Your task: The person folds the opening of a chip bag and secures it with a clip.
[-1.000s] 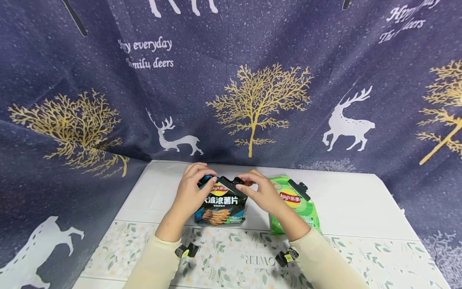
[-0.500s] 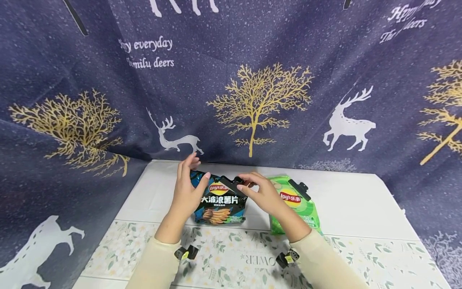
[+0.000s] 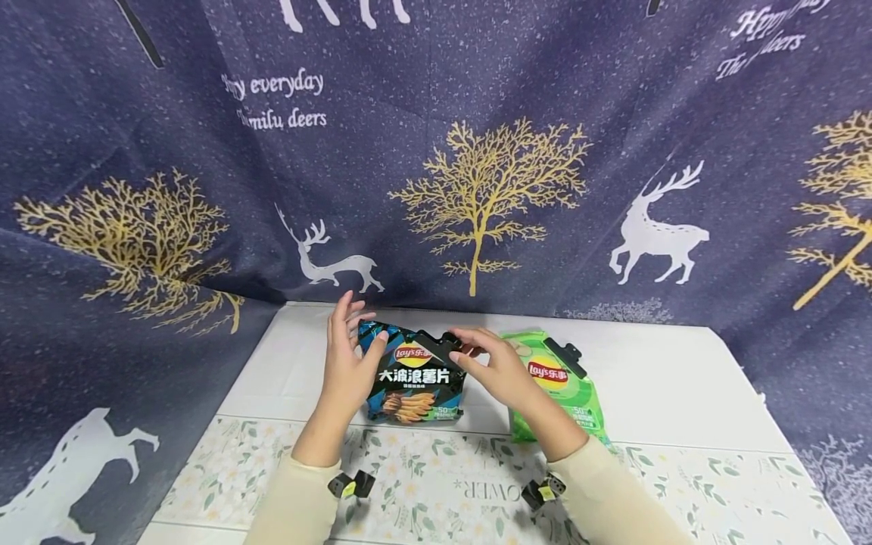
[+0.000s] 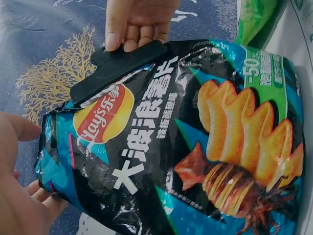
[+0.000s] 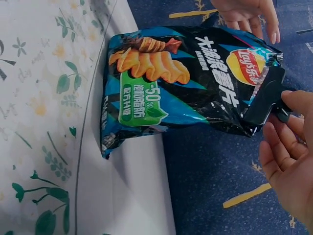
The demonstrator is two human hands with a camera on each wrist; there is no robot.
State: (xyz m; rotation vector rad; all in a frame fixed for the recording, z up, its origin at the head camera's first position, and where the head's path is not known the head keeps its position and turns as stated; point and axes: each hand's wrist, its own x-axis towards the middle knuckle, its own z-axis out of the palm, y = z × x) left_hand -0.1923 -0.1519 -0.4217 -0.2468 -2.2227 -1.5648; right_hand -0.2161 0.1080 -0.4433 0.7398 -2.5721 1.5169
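A black and blue Lay's chip bag [image 3: 414, 387] stands on the white tabletop with its printed front facing me. A black bag clip [image 4: 117, 71] sits slantwise across the right part of its top edge. My right hand [image 3: 496, 369] pinches the clip's handle between thumb and fingers, plainly seen in the right wrist view. On the other side, my left hand [image 3: 347, 372] is beside the bag's upper left corner, fingers spread and loosely extended. Its thumb is in front of the corner in the head view; whether it touches the bag I cannot tell.
To the right, partly behind my right forearm, a green Lay's chip bag [image 3: 584, 405] lies with its own black clip [image 3: 567, 357] on top. A floral table cover [image 3: 409, 484] is nearer me. A dark blue deer-print cloth [image 3: 422, 189] hangs behind the table.
My left hand has let go of the bag's top left edge, moved slightly left and opened its fingers. The right hand keeps its grip on the clip; the bag stays in place.
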